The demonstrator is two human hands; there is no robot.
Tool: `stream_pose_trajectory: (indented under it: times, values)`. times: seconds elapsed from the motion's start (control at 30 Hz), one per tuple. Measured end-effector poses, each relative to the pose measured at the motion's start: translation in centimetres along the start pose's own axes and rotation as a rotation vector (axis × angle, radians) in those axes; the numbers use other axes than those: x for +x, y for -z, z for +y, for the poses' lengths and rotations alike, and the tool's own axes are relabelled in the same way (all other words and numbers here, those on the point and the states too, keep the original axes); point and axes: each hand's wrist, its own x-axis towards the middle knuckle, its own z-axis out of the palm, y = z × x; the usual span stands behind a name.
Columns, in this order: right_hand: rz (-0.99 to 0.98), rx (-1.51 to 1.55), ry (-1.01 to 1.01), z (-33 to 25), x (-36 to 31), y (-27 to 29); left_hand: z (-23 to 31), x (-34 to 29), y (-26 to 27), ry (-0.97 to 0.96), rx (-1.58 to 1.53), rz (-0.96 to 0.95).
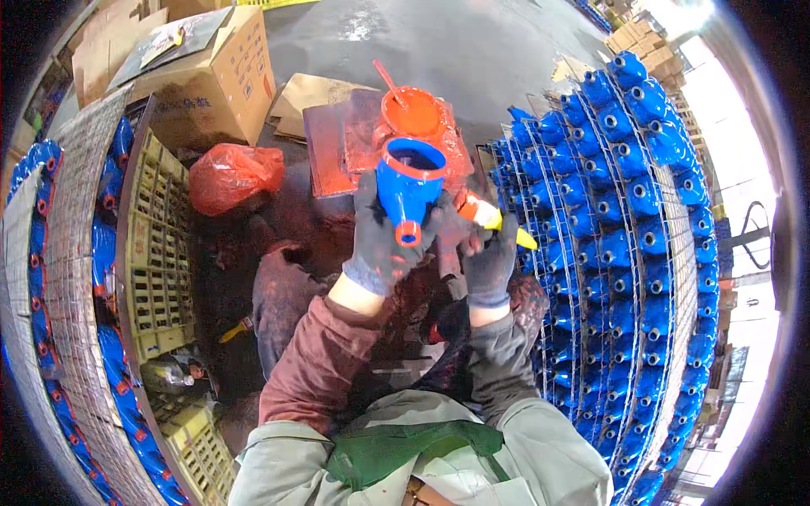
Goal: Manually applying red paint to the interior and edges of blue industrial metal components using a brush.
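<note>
My left hand point(377, 236), in a dark glove, is closed round a blue funnel-shaped casting point(401, 196). The casting's wide mouth faces up and its narrow spout points toward me; both rims are red. Just to the right, my gloved right hand point(489, 263) is closed on a paintbrush point(487, 214) with a yellow handle end. Red paint covers the brush's bristles, which are close to the casting's right side; I cannot tell whether they touch it. Beyond the casting, an open tub of red paint point(413, 114) has a red stick point(385, 76) leaning in it.
A tall wire rack of blue castings point(616, 202) stands close on my right. Racked castings with red rims point(105, 253) and yellow plastic crates point(160, 253) line my left. A red plastic bag point(236, 177), a cardboard box point(202, 93) and another brush point(238, 330) are also left.
</note>
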Motion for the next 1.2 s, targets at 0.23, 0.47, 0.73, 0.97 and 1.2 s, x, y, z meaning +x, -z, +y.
stream_pose_trajectory:
  times: [0.23, 0.47, 0.73, 0.97, 1.2]
  values:
    - [0.171, -0.334, 0.243, -1.5, -7.9, -1.0, -1.5, -0.5, -0.9, -0.374, 0.698, 0.055]
    - [0.083, -0.556, 0.704, -6.7, -10.3, -5.8, -3.7, -3.8, -4.1, -1.296, 2.368, -0.272]
    - [0.074, -0.507, 0.646, -9.2, -12.7, -6.5, -4.0, -5.7, -2.3, -1.325, 2.370, -0.907]
    - [0.032, -0.593, 0.594, -7.3, -12.6, -3.5, -4.1, -6.8, -0.7, -1.315, 2.405, -0.406]
    - [-0.371, -0.868, 0.995, -6.2, -11.3, -3.4, -3.4, -6.8, -0.5, -1.182, 2.607, -0.190]
